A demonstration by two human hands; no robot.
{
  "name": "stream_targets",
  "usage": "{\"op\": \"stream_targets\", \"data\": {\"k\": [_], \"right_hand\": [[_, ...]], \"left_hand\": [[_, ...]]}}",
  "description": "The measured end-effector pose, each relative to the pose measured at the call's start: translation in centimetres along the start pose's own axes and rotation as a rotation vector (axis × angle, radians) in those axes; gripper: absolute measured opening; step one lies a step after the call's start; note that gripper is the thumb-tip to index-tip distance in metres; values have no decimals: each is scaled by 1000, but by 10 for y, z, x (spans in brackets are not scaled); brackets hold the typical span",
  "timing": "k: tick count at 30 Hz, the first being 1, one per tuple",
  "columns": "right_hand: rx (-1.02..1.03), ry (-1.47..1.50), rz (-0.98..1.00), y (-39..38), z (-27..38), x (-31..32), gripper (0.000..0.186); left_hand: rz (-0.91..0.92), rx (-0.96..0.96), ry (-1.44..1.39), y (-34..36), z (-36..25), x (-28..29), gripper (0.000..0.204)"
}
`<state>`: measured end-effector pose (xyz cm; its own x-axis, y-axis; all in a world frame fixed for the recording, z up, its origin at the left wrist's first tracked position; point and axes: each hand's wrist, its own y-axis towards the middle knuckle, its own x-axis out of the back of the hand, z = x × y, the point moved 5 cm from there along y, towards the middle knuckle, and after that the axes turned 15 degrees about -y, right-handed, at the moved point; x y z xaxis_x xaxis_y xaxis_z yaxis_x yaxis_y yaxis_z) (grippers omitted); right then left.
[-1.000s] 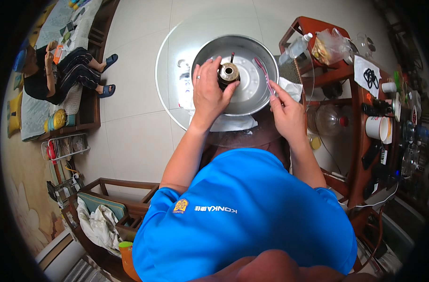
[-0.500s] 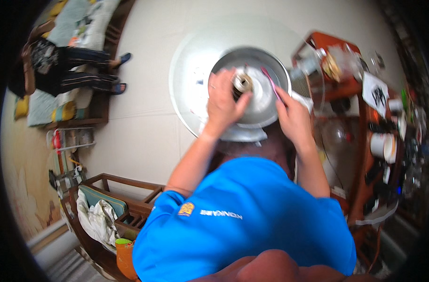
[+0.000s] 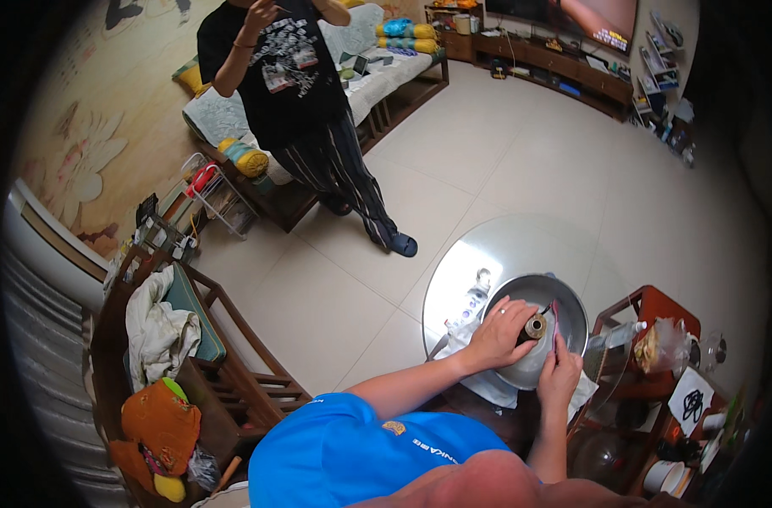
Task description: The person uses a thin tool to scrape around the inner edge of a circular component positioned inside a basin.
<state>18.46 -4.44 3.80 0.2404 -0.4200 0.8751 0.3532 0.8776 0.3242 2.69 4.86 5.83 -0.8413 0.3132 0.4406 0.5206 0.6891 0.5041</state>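
A round metal basin (image 3: 520, 293) stands on a round glass tabletop (image 3: 530, 233), low and right of the middle of the view. Inside it, my left hand (image 3: 493, 339) grips a dark cylindrical part with a brass-coloured ring-shaped end (image 3: 535, 327); a ring sits on one finger. The part's hole faces up, while its lower portion is hidden by the hand. My right hand (image 3: 560, 374), at the basin's near right side, is closed around a pink toothbrush (image 3: 557, 317). The brush's head points away from me, close to the brass-coloured end; I cannot tell whether they touch.
A person in black (image 3: 293, 76) stands at the upper left, before a wooden sofa (image 3: 365, 110). To the right, a red-brown side table (image 3: 669, 305) bears a plastic bottle (image 3: 616, 335) and bags. A wooden chair (image 3: 242, 339) with cloths stands at lower left.
The view has swung left and upward, so the basin sits lower and further right. The other person now stands nearer. Both hands keep their holds; the toothbrush is closer to the cylindrical part.
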Motion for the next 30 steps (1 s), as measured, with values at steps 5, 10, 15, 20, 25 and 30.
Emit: {"op": "stream_targets", "data": {"k": [5,10,15,20,25,30], "right_hand": [[15,-90,39,-5,11,-8,39],[52,-70,-38,-5,10,-10,37],[69,-70,-45,-6,11,-10,36],[84,-76,-60,-6,9,-10,37],[75,-80,-62,-5,8,-10,38],[91,-58,-74,-5,6,-14,37]], "left_hand": [[0,5,10,-3,3,0,66],[11,-4,13,-1,2,0,65],[-4,-4,12,-3,-1,2,65],[-4,-3,27,-3,0,-1,66],[-3,-18,11,-1,1,-3,65],[-23,-19,23,-2,-1,-1,65]]}}
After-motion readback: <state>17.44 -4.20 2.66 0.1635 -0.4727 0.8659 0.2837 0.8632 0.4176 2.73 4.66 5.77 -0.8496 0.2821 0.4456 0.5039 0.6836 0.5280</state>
